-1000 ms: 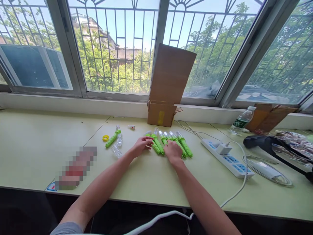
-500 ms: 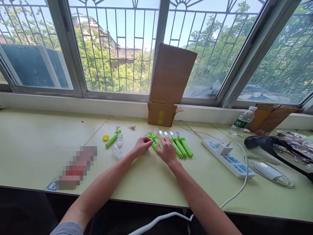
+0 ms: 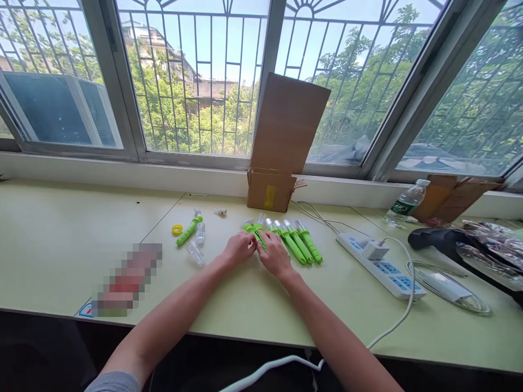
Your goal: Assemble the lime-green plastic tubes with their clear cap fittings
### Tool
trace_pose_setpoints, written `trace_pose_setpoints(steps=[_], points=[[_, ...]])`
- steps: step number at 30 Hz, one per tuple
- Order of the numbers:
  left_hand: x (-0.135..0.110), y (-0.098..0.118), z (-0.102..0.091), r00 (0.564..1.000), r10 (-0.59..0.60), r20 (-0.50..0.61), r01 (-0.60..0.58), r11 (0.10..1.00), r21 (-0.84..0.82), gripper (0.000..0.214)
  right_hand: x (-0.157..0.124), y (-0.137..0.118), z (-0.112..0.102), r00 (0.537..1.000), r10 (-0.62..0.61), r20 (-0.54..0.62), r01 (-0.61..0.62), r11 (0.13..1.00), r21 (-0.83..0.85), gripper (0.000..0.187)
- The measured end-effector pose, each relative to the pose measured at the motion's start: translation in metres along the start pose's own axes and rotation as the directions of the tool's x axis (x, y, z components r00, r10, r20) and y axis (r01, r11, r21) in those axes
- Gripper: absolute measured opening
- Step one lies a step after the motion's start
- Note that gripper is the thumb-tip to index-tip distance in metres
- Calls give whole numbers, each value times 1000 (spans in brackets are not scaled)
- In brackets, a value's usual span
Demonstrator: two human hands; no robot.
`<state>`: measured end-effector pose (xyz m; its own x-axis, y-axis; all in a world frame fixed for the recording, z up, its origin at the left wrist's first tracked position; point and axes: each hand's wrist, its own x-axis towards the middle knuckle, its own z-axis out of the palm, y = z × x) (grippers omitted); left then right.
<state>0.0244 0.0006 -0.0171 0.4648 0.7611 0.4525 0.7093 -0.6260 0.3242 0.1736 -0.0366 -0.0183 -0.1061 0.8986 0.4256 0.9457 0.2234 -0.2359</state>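
Close together at the row of green plastic tubes with clear tops, both my hands rest at table level. Curled fingers of my left hand close round the lower part of the leftmost green tube, which they mostly hide. My right hand has its fingers bent over the neighbouring green tube, its thumb side almost touching my left fingers. Further right, several like tubes lie side by side. To the left are another green tube, a clear cap, a clear ribbed piece and a yellow ring.
An upright cardboard box stands against the window sill. A white power strip with cables lies to the right, near a water bottle and a black curved object. A small clear piece lies at the back; a blurred patch is front left.
My right hand has shifted slightly left and down, toward my left hand. My left fingers have come nearer the leftmost tubes, and the two hands now nearly meet.
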Motion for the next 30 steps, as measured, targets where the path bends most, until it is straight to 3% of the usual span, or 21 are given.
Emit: trace_pose_setpoints(steps=[4,9,20,23,27,30], points=[[1,0,-4,1000,6,9,-7,992,122,17,1,1,5,999,-19,31,19,1000,3,49],[4,-3,-15,999,-32,-33,36,990,139,19,0,1,6,997,-25,73,27,999,-20,50],[10,-14,-45,962,-219,-162,253,937,240,30,0,-4,1,988,-20,150,23,999,-22,54],[10,-27,-56,904,-363,-227,420,855,305,34,-1,-4,1,986,-7,167,7,1000,-4,55],[8,-54,-66,780,-530,-334,623,706,336,38,-2,-4,0,986,0,168,-2,1000,10,56],[5,-75,-67,693,-628,-354,719,629,294,43,-3,-4,-1,987,0,162,-1,1000,10,56]])
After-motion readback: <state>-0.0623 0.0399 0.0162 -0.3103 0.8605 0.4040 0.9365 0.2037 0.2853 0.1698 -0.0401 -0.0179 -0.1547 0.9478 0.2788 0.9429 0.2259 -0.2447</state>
